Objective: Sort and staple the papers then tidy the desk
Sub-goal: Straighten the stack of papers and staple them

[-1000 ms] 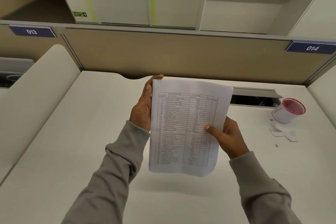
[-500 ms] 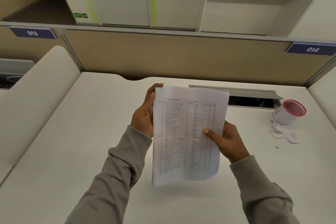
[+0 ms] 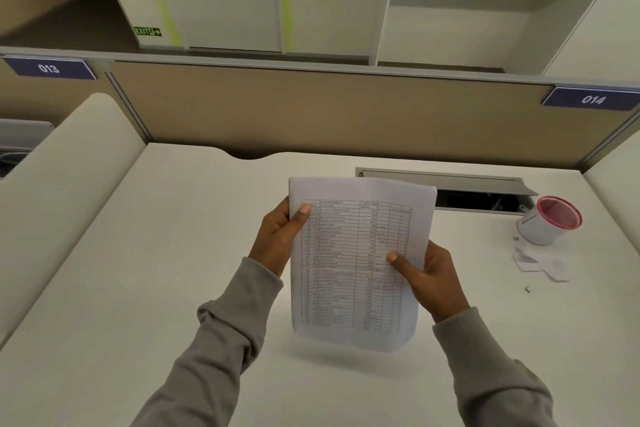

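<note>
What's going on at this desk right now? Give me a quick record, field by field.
Held item: papers, top sheet a printed table, held above the desk
Left hand: grips the papers' upper left edge, thumb on front
Right hand: grips the right edge lower down, thumb on front
Desk: white, mostly bare
Far right: white cup with red rim, tilted
Beside cup: paper scraps
Behind papers: open cable tray
Stapler: none visible
</note>
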`<state>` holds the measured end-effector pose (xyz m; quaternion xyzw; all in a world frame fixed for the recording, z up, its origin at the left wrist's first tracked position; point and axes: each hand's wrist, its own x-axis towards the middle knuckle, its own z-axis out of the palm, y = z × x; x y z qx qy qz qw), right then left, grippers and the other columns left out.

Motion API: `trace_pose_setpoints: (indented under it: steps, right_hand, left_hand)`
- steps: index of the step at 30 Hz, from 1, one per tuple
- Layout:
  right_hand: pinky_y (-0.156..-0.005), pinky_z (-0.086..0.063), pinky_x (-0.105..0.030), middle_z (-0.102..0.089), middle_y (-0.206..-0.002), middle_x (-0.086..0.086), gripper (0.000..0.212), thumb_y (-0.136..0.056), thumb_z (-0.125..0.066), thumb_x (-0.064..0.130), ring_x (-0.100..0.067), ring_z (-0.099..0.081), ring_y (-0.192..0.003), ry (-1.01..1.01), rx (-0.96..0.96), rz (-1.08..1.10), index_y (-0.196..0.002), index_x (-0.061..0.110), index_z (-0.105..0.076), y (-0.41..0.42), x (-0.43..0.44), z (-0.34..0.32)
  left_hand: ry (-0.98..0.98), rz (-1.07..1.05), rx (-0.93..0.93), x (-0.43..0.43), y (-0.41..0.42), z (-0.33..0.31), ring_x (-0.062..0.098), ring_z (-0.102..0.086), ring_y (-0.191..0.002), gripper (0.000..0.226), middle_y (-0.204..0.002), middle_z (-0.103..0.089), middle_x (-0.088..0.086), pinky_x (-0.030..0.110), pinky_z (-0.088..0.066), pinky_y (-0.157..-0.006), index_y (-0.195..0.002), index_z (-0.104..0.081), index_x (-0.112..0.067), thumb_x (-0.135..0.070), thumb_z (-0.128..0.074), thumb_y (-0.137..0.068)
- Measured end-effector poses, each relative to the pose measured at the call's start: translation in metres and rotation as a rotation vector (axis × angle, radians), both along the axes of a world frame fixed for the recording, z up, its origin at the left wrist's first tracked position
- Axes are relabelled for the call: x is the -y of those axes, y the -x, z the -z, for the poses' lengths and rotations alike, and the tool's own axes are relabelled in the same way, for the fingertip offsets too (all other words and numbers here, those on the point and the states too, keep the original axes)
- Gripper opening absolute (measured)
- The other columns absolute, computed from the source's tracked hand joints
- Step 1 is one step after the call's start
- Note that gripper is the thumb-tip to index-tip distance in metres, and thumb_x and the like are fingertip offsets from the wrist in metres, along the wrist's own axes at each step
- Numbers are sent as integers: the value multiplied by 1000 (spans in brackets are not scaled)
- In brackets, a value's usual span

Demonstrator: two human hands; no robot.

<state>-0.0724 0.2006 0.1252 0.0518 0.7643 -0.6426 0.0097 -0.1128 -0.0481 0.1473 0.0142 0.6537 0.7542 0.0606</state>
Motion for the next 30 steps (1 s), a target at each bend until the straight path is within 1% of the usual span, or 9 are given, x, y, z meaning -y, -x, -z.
trace_pose_setpoints:
  steps: [4,7,10,13,15,17,20,24,30]
  right_hand:
    - [-87,-56,-55,-70,-114,-7,32,-88,-68,11,-30,-68,-100,27,60,5,-119,11,-62,4,1,9]
    - [-88,-56,-54,-71,-116,-6,34,-88,-68,14,-27,-69,-103,88,84,-45,-121,14,-63,12,-6,16]
    - [-79,-60,-41,-73,-113,-3,37,-86,-64,48,-25,-70,-102,239,130,-84,-114,25,-69,27,-14,18]
    - [-71,-59,-38,-75,-98,-8,63,-80,-46,75,-23,-73,-88,454,256,135,-93,20,-74,56,-32,28]
    - [-71,-59,-37,-75,-89,-8,52,-86,-56,64,-23,-71,-79,257,189,309,-86,15,-72,76,-44,44]
    - [-79,-56,-36,-74,-92,-5,32,-85,-69,47,-22,-69,-78,-192,135,438,-89,15,-68,94,-58,66]
    - [-90,-47,-36,-64,-112,-11,49,-79,-77,41,-30,-62,-98,-557,210,410,-111,8,-62,117,-70,98]
    - [-97,-45,-41,-54,-121,-17,66,-74,-80,40,-38,-55,-111,-714,344,333,-122,1,-57,137,-74,128]
    - [-87,-45,-38,-55,-112,-19,41,-84,-71,32,-40,-57,-104,-728,401,379,-107,-1,-61,152,-65,147]
  left_hand:
    - [67,-32,-23,-2,8,5,22,-71,-100,22,-106,-74,-1,29,-59,-79,-112,-67,-22,-26,-47,-103]
    - [101,-38,-27,-3,17,6,19,-71,-98,22,-104,-74,-4,27,-58,-78,-110,-66,-21,-22,-45,-105]
    - [106,-39,-21,-1,24,8,19,-71,-99,22,-104,-74,-5,28,-59,-79,-111,-66,-22,-22,-44,-105]
    - [104,-48,-11,2,32,11,20,-71,-99,21,-104,-74,-5,30,-59,-78,-110,-66,-24,-25,-46,-104]
    - [98,-52,-9,5,36,12,21,-71,-100,21,-105,-74,-4,29,-59,-77,-109,-67,-25,-29,-48,-101]
    - [100,-57,-8,8,40,14,21,-71,-99,21,-104,-74,-4,27,-59,-76,-105,-69,-30,-32,-49,-98]
    - [94,-66,-8,10,44,19,19,-71,-99,23,-105,-74,-4,25,-58,-76,-102,-72,-37,-31,-49,-99]
    - [66,-75,13,12,48,29,23,-71,-101,23,-109,-74,3,28,-59,-79,-107,-72,-27,-26,-49,-102]
    - [52,-66,35,11,53,35,25,-71,-100,22,-108,-74,5,31,-59,-78,-106,-72,-25,-28,-51,-99]
